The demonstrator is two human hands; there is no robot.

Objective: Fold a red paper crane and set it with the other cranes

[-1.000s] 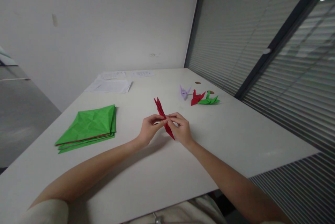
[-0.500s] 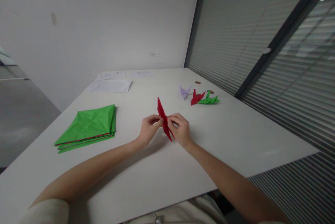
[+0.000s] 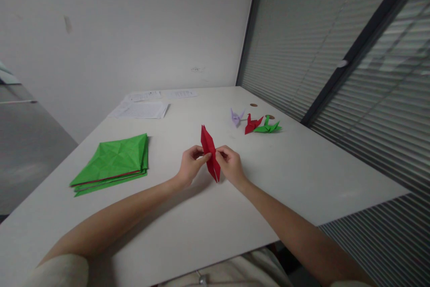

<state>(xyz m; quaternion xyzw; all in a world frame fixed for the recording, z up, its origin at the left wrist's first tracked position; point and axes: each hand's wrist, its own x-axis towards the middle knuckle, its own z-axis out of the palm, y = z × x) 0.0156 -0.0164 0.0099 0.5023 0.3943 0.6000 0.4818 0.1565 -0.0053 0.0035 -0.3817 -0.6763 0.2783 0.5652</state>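
A folded red paper piece (image 3: 209,150), long and pointed at both ends, stands on edge just above the white table (image 3: 302,179). My left hand (image 3: 190,165) pinches it from the left with thumb and fingers. My right hand (image 3: 230,166) pinches it from the right at the same middle spot. Both hands rest near the table's centre.
A stack of creased green paper sheets (image 3: 112,161) with a red one in it lies at the left. Three small folded figures, lilac (image 3: 237,117), red (image 3: 252,124) and green (image 3: 268,127), sit at the far right. White printed sheets (image 3: 143,109) lie at the back.
The red piece has turned between my fingers: its flat side now faces me more and it looks wider. Both hands stayed in place.
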